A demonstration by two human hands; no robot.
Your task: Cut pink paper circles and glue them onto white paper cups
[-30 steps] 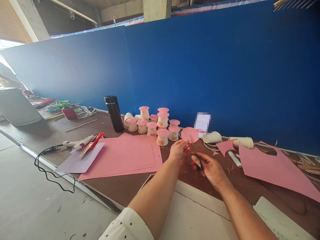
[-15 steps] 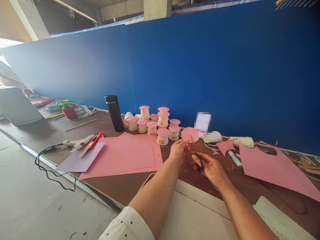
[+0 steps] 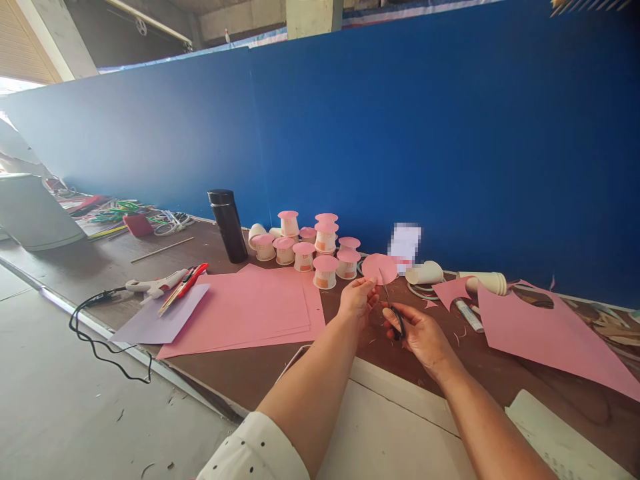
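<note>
Between the thumb and fingers of my left hand [image 3: 359, 297] is the lower edge of a pink paper circle [image 3: 375, 267], held up above the table. My right hand [image 3: 417, 333] grips black-handled scissors [image 3: 397, 323], fingers in the loops. Their blades reach up over the circle to about its middle. Left of the circle stand several white paper cups [image 3: 325, 278], upside down, with pink paper discs on top. Large pink paper sheets [image 3: 260, 307] lie left of my forearm. At the right is a pink sheet [image 3: 545, 340] with a rounded cutout.
A black bottle [image 3: 229, 227] stands behind the sheets. A glue gun [image 3: 155, 285] with a black cord and a red utility knife [image 3: 185, 287] lie at the left. To the right are loose paper cups [image 3: 425, 273] and a glue stick [image 3: 469, 315]. A blue panel [image 3: 400, 133] rises behind.
Almost nothing differs. Both hands, the pink circle and the scissors keep the same position; the view has shifted very slightly.
</note>
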